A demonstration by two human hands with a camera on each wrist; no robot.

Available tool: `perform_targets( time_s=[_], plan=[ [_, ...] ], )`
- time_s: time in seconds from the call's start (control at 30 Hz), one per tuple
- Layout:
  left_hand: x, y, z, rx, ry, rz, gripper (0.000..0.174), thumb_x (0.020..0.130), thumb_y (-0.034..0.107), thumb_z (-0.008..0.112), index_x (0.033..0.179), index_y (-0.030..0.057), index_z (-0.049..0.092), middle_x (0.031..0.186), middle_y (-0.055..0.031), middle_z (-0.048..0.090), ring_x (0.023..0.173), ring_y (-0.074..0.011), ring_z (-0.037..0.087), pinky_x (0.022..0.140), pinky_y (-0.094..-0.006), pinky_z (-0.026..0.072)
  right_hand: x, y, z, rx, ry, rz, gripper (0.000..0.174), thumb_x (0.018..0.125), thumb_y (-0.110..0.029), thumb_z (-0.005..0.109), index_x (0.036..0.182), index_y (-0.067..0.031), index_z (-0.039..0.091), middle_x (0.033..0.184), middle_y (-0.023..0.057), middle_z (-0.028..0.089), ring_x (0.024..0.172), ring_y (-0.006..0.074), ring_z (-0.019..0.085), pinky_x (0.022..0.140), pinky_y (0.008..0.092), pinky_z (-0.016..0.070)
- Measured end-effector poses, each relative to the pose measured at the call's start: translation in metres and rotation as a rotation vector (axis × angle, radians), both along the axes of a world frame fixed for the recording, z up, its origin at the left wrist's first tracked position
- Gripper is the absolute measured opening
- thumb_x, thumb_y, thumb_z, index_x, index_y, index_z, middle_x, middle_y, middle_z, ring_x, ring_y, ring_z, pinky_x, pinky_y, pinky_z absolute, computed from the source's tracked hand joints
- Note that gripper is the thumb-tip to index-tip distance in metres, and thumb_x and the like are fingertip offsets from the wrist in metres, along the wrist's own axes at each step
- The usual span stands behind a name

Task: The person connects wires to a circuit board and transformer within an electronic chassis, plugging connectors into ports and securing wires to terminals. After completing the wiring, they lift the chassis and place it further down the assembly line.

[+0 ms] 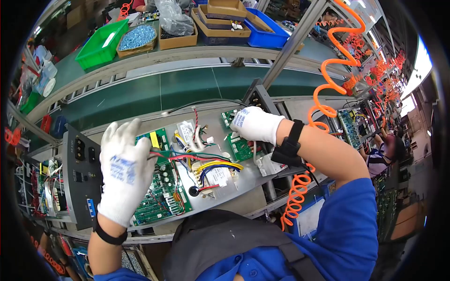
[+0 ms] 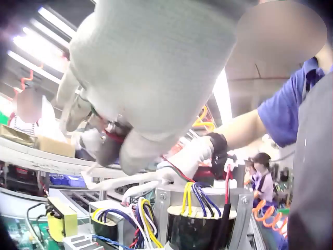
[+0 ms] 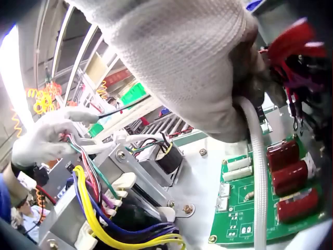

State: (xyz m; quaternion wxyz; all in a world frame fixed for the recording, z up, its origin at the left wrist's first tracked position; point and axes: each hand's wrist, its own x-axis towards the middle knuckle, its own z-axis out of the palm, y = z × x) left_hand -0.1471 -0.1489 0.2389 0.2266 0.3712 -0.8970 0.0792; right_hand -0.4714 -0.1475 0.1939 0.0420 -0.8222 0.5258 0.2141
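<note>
An open metal chassis (image 1: 243, 185) lies in front of me with a large green circuit board (image 1: 161, 189), a smaller green board (image 1: 240, 149) and a transformer (image 1: 213, 174) trailing yellow and blue wires. My gloved left hand (image 1: 146, 149) hovers over the large board and pinches a red wire (image 1: 176, 157) between thumb and fingers; the left wrist view shows that pinch (image 2: 112, 139). My gloved right hand (image 1: 237, 123) sits at the smaller board's far end, its fingers (image 3: 244, 78) curled round a white sleeved cable (image 3: 258, 166) and red leads beside red capacitors (image 3: 291, 177).
A dark panel with sockets (image 1: 82, 175) stands left of the chassis. Behind runs a green conveyor (image 1: 187, 86), then a shelf with a green bin (image 1: 101, 44), a box of blue screws (image 1: 137, 38) and cardboard boxes. An orange coiled hose (image 1: 328, 70) hangs at right. Other workers sit at far right.
</note>
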Motion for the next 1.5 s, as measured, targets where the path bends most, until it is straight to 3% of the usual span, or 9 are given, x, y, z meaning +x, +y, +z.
perform_targets(
  time_s=[0.1,0.17,0.3,0.4,0.47,0.6,0.9,0.97,1.5],
  plan=[
    [0.004,0.017,-0.004,0.124,0.073,-0.003,0.023,0.068,0.007,0.072,0.090,0.0041,0.066,0.120,-0.0174,0.061,0.112,-0.0363,0.055,0.100,-0.0476,0.0400,0.003,0.003,0.004,0.024,0.102,0.101,0.018,0.077,-0.013,0.066,0.094,-0.0088,0.068,0.079,0.0099,0.068,0.076,0.0286,0.070,0.059,0.0406,0.0543],
    [0.003,0.023,-0.006,0.444,0.244,-0.018,0.028,0.070,0.007,0.071,0.097,0.0039,0.068,0.106,-0.0141,0.066,0.098,-0.0327,0.061,0.089,-0.0419,0.0453,0.005,0.001,0.005,0.056,0.124,0.093,0.017,0.077,-0.013,0.066,0.094,-0.0089,0.068,0.079,0.0097,0.068,0.076,0.0281,0.070,0.058,0.0403,0.0542],
    [0.001,0.029,0.006,0.556,0.315,-0.082,0.035,0.075,0.006,0.068,0.110,0.0048,0.068,0.089,-0.0130,0.069,0.085,-0.0315,0.063,0.082,-0.0383,0.0477,0.011,0.000,0.010,0.090,0.195,0.093,0.019,0.076,-0.012,0.067,0.095,-0.0093,0.068,0.080,0.0089,0.069,0.077,0.0272,0.070,0.057,0.0395,0.0541],
    [0.005,0.028,0.010,0.686,0.302,-0.041,0.031,0.076,0.006,0.068,0.107,0.0049,0.070,0.090,-0.0135,0.070,0.085,-0.0315,0.063,0.080,-0.0372,0.0480,0.008,-0.001,0.008,0.066,0.166,0.110,0.020,0.077,-0.013,0.066,0.097,-0.0105,0.069,0.082,0.0076,0.070,0.077,0.0262,0.070,0.059,0.0397,0.0541],
    [0.009,0.026,0.001,0.644,0.345,-0.056,0.030,0.076,0.006,0.069,0.107,0.0048,0.070,0.090,-0.0133,0.070,0.084,-0.0310,0.063,0.080,-0.0364,0.0481,0.006,-0.001,0.000,0.020,0.115,0.127,0.011,0.076,-0.010,0.066,0.086,-0.0119,0.071,0.077,0.0074,0.070,0.075,0.0262,0.071,0.059,0.0384,0.0542],
    [0.018,0.024,-0.007,0.647,0.428,-0.085,0.033,0.074,0.004,0.066,0.107,-0.0012,0.069,0.095,-0.0146,0.070,0.083,-0.0260,0.063,0.080,-0.0343,0.0475,0.006,-0.002,0.002,0.072,0.163,0.168,0.019,0.080,-0.012,0.062,0.098,-0.0108,0.069,0.081,0.0063,0.069,0.081,0.0254,0.070,0.064,0.0376,0.0543],
    [0.022,0.017,-0.014,0.635,0.442,-0.120,0.033,0.073,0.002,0.072,0.106,0.0044,0.071,0.092,-0.0120,0.070,0.088,-0.0288,0.064,0.081,-0.0361,0.0488,0.008,-0.003,0.004,0.097,0.160,0.171,0.020,0.077,-0.014,0.065,0.097,-0.0117,0.069,0.082,0.0067,0.069,0.080,0.0265,0.070,0.064,0.0380,0.0542],
    [0.022,0.016,-0.015,0.630,0.445,-0.122,0.034,0.073,0.002,0.072,0.106,0.0045,0.071,0.092,-0.0119,0.070,0.089,-0.0290,0.064,0.081,-0.0364,0.0488,0.008,-0.003,0.002,0.019,0.084,0.206,0.008,0.076,-0.011,0.064,0.080,-0.0112,0.070,0.075,0.0078,0.069,0.074,0.0276,0.070,0.061,0.0389,0.0537],
    [0.022,0.011,-0.024,0.691,0.480,-0.104,0.032,0.071,0.004,0.072,0.103,0.0029,0.072,0.089,-0.0130,0.069,0.091,-0.0309,0.063,0.087,-0.0389,0.0470,0.007,-0.004,0.000,0.045,0.113,0.264,0.010,0.074,-0.014,0.066,0.084,-0.0133,0.068,0.076,0.0067,0.068,0.073,0.0273,0.068,0.060,0.0388,0.0527]
  ],
)
